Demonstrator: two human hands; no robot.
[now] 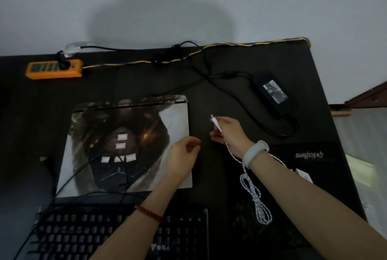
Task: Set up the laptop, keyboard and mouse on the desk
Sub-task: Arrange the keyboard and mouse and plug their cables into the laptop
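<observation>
A closed laptop with a picture skin on its lid lies flat on the dark desk. In front of it sits a black keyboard, whose black cable loops over the lid. My right hand pinches the plug end of a white braided cable, just right of the laptop's right edge; the cable's coil lies on a black mouse pad. A white object, perhaps the mouse, shows partly behind my right forearm. My left hand hovers over the laptop's right edge, fingers curled, holding nothing I can see.
An orange power strip lies at the back left with a plug in it and a yellow-blue twisted cord running along the desk's back edge. A black power brick with its cables sits at the back right. The wall stands close behind.
</observation>
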